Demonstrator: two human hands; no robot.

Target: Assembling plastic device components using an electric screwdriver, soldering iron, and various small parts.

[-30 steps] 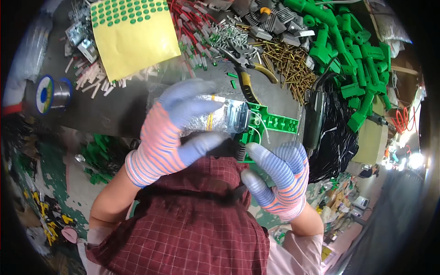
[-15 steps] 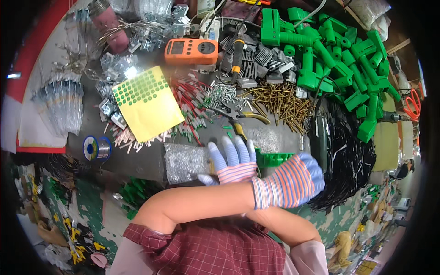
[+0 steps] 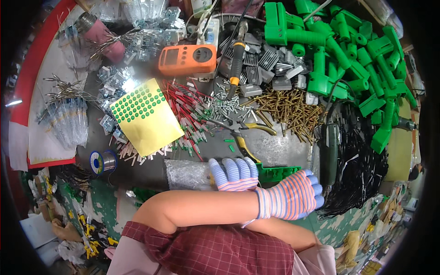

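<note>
My forearms cross, the left over the right, and both hands wear blue gloves with orange stripes. My left hand point(image 3: 293, 196) is therefore on the right, its fingers bent, beside a dark green electric screwdriver point(image 3: 330, 156) and at the right end of a long green plastic housing point(image 3: 278, 173). At that housing's left end is my right hand point(image 3: 233, 175), fingers curled and thumb hidden. Whatever either hand grips is out of sight. Yellow-handled pliers point(image 3: 242, 142) lie just beyond, and a bubble-wrap pouch point(image 3: 188, 174) touches the area left of my right hand.
Green plastic housings point(image 3: 341, 55) pile up at the far right above black cables point(image 3: 355, 169). Brass screws point(image 3: 293, 112), grey heat sinks point(image 3: 270, 64), an orange meter point(image 3: 188, 59), a soldering iron point(image 3: 236, 64), a yellow sticker sheet point(image 3: 149, 128) and a solder spool point(image 3: 103, 162) cover the bench.
The view has shifted slightly. My right hand's fingers, stretched and spread before, are now curled. My left hand stays bent at the right end of the green housing.
</note>
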